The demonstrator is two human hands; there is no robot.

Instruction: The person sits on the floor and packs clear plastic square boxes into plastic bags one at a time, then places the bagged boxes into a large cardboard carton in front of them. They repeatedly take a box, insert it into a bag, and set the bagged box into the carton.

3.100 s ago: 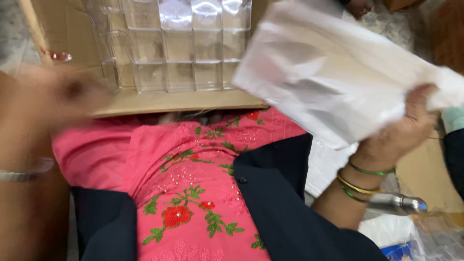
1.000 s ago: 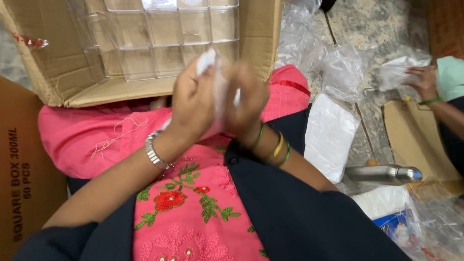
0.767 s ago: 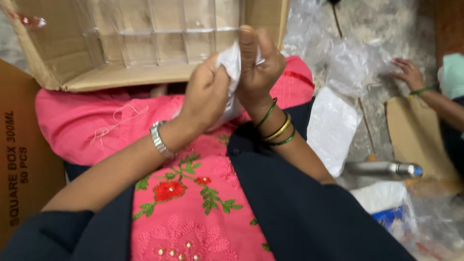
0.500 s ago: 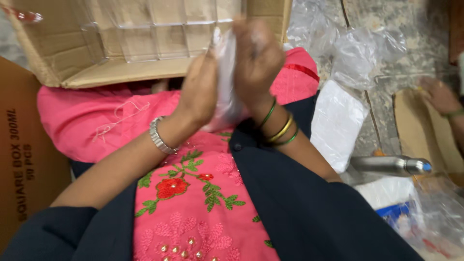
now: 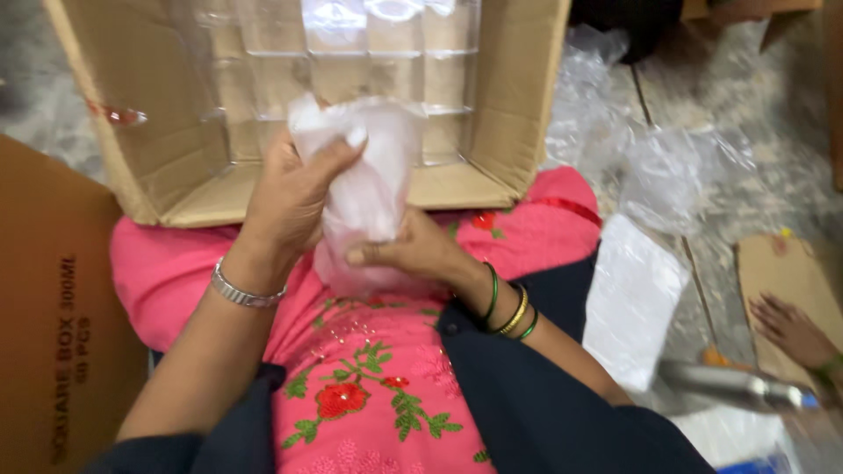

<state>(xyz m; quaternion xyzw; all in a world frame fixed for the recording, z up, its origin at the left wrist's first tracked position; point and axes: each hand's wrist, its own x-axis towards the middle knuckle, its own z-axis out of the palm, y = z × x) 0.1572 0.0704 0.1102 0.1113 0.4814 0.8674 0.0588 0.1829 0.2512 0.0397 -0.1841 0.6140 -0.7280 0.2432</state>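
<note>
We hold one clear plastic bag (image 5: pixel 369 189) in our two hands, over our lap and just in front of the open cardboard box (image 5: pixel 518 96). Left hand (image 5: pixel 294 197) grips the bag's upper part, fingers curled over its crumpled top. Right hand (image 5: pixel 413 254) clasps the lower part, thumb across the front. The bag's long axis runs roughly upright, top end toward the box, bottom end toward our pink tunic (image 5: pixel 360 386). What the bag contains we cannot make out; the film is cloudy.

Inside the box: stacked clear plastic containers (image 5: pixel 386 53), too overlapped to count. One flat white packet (image 5: pixel 632 298) lies on the floor at our right. One metal flask (image 5: pixel 738 386) lies beyond it. Another person's hand (image 5: pixel 790 329) rests on a cardboard piece (image 5: pixel 786 263).
</note>
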